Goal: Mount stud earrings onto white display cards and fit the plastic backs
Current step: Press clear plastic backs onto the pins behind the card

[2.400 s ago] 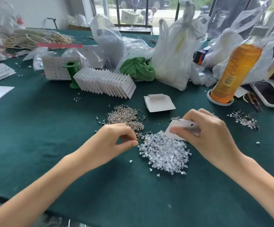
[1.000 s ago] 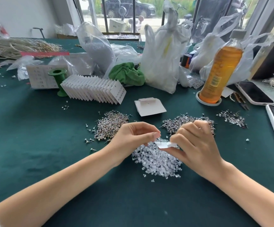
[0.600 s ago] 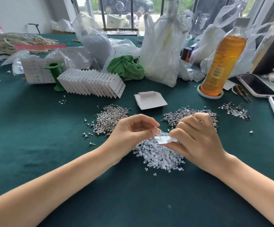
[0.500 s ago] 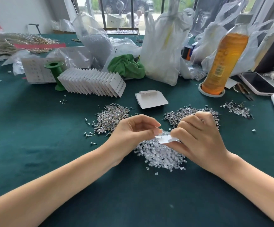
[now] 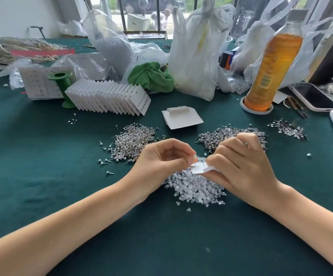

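Backs step in hand, by my read. Heap of clear plastic earring backs (image 5: pixel 196 188) lies nearest. Just above it, right hand (image 5: pixel 241 168) pinches small white display card (image 5: pixel 200 168), long axis left-right, stud posts pointing up. Left hand (image 5: pixel 161 162) pinches at a post (back too small to see). Next: seat it straight. Beyond, loose silver stud earrings (image 5: pixel 133 142).
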Available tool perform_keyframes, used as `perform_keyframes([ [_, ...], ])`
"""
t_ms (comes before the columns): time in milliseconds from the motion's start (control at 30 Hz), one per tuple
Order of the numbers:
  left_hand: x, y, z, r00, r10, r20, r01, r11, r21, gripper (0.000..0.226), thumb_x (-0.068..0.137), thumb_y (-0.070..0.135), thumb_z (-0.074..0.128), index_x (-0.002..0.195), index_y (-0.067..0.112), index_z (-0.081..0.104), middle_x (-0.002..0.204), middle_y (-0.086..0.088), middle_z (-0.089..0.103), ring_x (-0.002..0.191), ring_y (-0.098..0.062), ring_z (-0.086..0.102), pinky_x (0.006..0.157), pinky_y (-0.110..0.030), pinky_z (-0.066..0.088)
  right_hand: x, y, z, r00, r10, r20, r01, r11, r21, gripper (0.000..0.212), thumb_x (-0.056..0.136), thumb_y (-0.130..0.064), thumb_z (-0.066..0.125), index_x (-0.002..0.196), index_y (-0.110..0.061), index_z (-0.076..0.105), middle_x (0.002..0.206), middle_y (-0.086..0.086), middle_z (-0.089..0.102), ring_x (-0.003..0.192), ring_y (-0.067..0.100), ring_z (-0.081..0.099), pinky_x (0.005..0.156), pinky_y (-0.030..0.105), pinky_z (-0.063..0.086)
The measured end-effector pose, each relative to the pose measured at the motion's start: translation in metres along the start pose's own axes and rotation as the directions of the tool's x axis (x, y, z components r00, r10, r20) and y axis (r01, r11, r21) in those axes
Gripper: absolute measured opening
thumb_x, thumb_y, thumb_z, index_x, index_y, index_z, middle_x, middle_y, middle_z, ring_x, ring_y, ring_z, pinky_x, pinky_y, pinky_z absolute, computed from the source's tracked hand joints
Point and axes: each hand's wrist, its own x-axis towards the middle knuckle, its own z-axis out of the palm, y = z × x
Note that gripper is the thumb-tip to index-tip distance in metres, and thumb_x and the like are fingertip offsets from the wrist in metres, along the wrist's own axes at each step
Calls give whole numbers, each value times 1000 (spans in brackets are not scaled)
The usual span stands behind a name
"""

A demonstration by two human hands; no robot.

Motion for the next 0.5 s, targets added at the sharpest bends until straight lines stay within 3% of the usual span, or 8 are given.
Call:
perform_keyframes([
  [500,0,-1,0,1000,20,12,-20,999,29,10,77,6,71,84,13,72,77,1,72,67,-6,64,65,-15,50,0,0,-2,999,36,1,-36,999,-1,39,93,-28,60,59,-9,63,59,1,57,57,23,60,70,31,31],
])
